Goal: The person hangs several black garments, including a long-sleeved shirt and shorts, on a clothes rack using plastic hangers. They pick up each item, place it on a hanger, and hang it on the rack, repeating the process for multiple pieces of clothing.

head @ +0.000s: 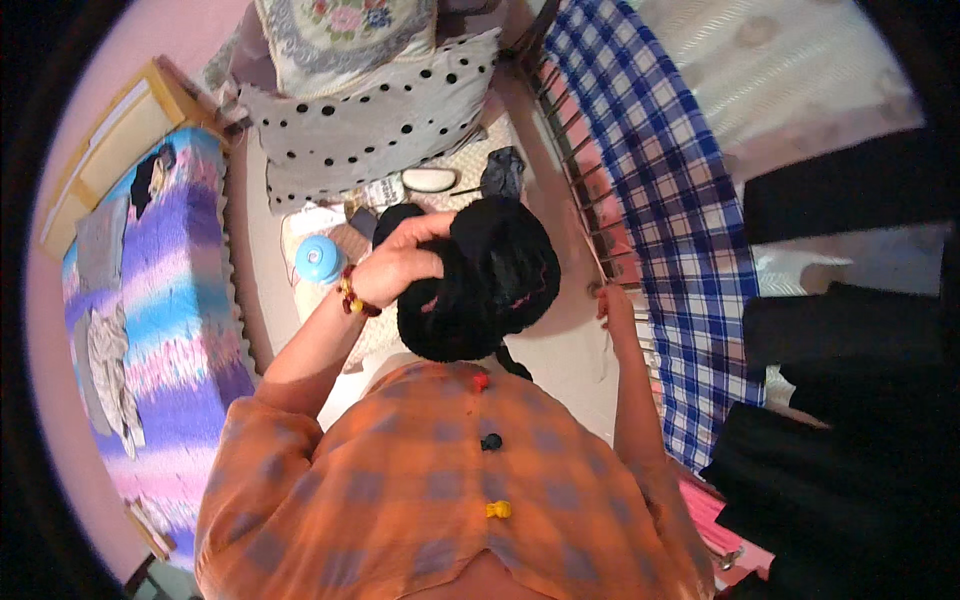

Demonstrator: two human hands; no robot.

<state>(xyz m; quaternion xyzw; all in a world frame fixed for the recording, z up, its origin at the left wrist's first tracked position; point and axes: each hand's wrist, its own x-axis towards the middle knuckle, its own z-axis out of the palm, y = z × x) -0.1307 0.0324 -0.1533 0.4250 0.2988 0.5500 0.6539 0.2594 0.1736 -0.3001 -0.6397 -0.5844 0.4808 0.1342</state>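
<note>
My left hand is closed around a fold of a black plush item, which lies bunched in front of my orange checked shirt; its exact kind cannot be told. A beaded bracelet circles my left wrist. Off to the right, my right hand is raised beside the metal railing, its fingers curled at a thin pale cord. A second black rounded part shows behind my left hand.
A blue round-lidded container, a white oval object and a black plastic bag rest on a cream mat. Beyond is a dotted pillow. A bed stands left; a blue checked cloth hangs along the railing.
</note>
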